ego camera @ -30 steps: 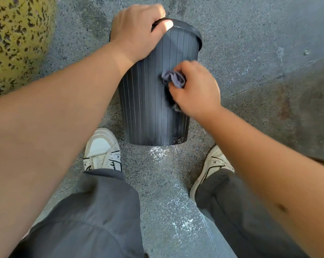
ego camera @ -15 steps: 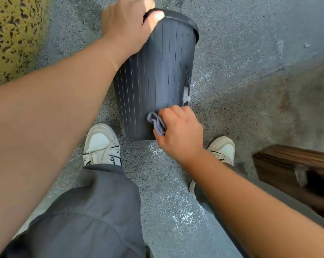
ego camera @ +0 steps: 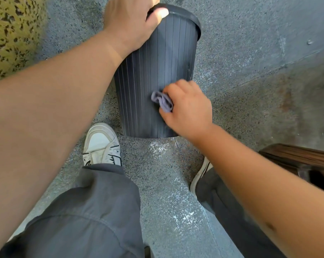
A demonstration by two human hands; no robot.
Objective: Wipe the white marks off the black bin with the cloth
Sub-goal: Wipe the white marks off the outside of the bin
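A black ribbed bin (ego camera: 153,75) stands on the stone floor between my feet and the wall. My left hand (ego camera: 131,21) grips its rim at the top left, thumb hooked over the edge. My right hand (ego camera: 187,108) holds a crumpled grey-purple cloth (ego camera: 162,103) pressed against the bin's lower right side. Faint pale smears show on the bin's right edge (ego camera: 190,67); the part under my right hand is hidden.
White powdery specks lie on the floor (ego camera: 157,148) just below the bin. My white shoes (ego camera: 101,144) stand close to its base. A dark wooden object (ego camera: 302,161) sits at the right. A yellow speckled surface (ego camera: 12,30) fills the upper left.
My right hand with the cloth went from the bin's mid side down to its base, then back up a little. The white patch seen on the right edge half a second ago looks fainter.
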